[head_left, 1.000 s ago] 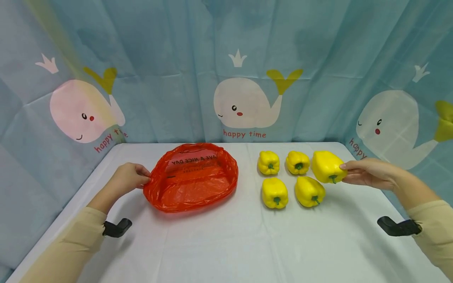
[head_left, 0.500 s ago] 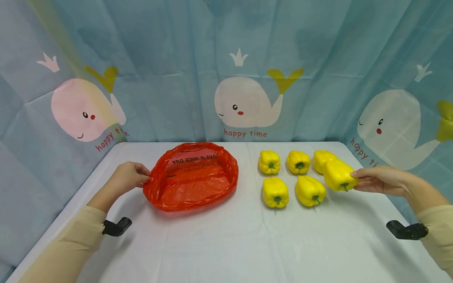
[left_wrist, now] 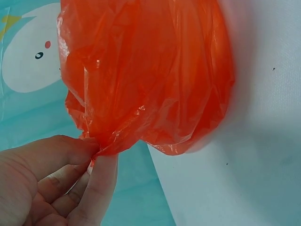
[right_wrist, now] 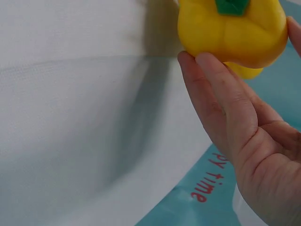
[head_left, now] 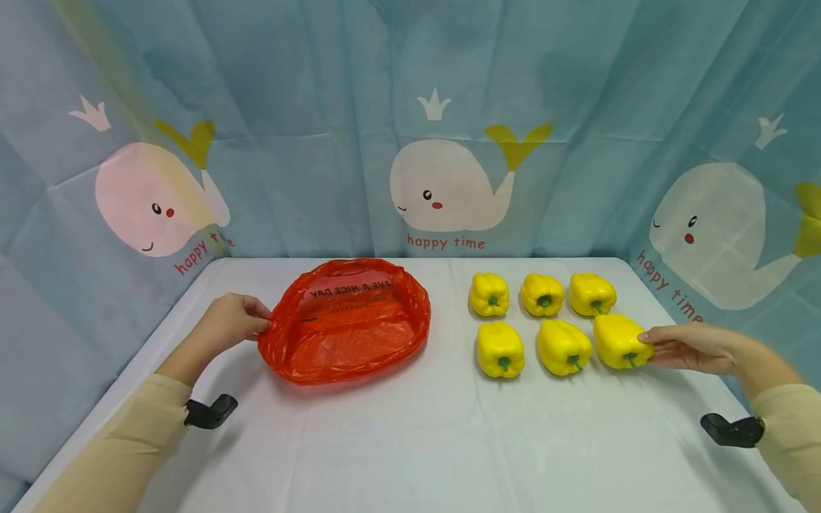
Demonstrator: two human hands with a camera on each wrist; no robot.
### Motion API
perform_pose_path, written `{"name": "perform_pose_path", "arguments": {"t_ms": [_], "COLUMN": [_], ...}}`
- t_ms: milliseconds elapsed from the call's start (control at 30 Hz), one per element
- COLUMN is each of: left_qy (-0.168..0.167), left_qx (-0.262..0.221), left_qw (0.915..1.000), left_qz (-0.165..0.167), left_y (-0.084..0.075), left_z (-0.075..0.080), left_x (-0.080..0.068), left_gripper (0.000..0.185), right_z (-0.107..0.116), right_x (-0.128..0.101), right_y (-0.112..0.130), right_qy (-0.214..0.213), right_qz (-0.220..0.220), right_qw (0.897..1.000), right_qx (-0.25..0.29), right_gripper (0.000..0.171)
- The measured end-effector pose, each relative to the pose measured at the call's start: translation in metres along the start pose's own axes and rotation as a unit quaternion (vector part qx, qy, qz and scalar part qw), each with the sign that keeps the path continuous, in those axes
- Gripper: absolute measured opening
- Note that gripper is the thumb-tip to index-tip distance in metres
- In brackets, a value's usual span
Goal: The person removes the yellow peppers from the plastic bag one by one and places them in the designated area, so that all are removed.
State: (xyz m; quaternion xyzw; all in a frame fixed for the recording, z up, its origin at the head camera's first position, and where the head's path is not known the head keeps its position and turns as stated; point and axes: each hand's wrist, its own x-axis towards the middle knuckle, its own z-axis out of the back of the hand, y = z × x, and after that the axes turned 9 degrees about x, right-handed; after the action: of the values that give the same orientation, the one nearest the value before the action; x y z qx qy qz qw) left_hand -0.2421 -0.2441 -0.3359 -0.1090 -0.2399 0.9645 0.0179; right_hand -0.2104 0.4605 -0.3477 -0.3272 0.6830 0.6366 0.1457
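1. We see a white worktop (head_left: 410, 442) from above and behind, hemmed in by a blue curtain (head_left: 321, 107) printed with cartoon whales.
2. Our left hand (head_left: 232, 322) pinches the near left rim of an orange plastic bag (head_left: 346, 320); the left wrist view shows the film caught between thumb and fingers (left_wrist: 101, 181). The bag lies on the left half of the worktop, its mouth spread wide.
3. Six yellow bell peppers sit in two rows of three on the right half, well apart from the bag.
4. Our right hand (head_left: 689, 348) rests against the front right pepper (head_left: 618, 342), straight fingertips (right_wrist: 211, 84) touching its side, not wrapped round it. The pepper sits on the worktop, just beside the front middle pepper (head_left: 561, 347).
5. Behind it stand the back right pepper (head_left: 591, 293), the back middle pepper (head_left: 541, 294) and the back left pepper (head_left: 489, 293); the front left pepper (head_left: 499, 348) closes the near row.
6. What could go wrong, in our judgement: a touch this light gives little hold, so the smooth, rounded pepper could roll or knock its neighbour out of line if nudged.
7. The bag is thin and limp; a single pinch could let the rim sag, or tear the film if pulled hard.
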Motion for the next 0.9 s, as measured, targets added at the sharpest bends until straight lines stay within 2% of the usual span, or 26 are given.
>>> {"name": "perform_pose_path", "arguments": {"t_ms": [167,567,733,833,900], "left_qy": [0.002,0.0,-0.003,-0.008,-0.019], "left_qx": [0.0,-0.002,0.0,0.014,0.028], "left_qw": [1.0,1.0,1.0,0.9998,0.9994], "left_qz": [0.005,0.009,0.008,0.009,0.01], "left_y": [0.001,0.003,0.002,0.001,0.0], "left_z": [0.0,-0.002,0.0,0.004,0.008], "left_x": [-0.001,-0.001,-0.002,-0.003,-0.005], "left_gripper": [0.025,0.028,0.032,0.035,0.035], "right_z": [0.001,0.008,0.009,0.007,0.004], "right_x": [0.007,0.007,0.003,0.002,0.0], "right_y": [-0.007,-0.009,0.0,0.014,0.025], "right_qy": [-0.021,-0.005,-0.013,-0.045,-0.077], "right_qz": [0.004,0.005,0.024,0.052,0.083], "right_qw": [1.0,1.0,0.999,0.995,0.986], "right_qx": [-0.01,0.006,-0.033,-0.074,-0.121], "right_gripper": [0.011,0.017,0.022,0.022,0.026]}}
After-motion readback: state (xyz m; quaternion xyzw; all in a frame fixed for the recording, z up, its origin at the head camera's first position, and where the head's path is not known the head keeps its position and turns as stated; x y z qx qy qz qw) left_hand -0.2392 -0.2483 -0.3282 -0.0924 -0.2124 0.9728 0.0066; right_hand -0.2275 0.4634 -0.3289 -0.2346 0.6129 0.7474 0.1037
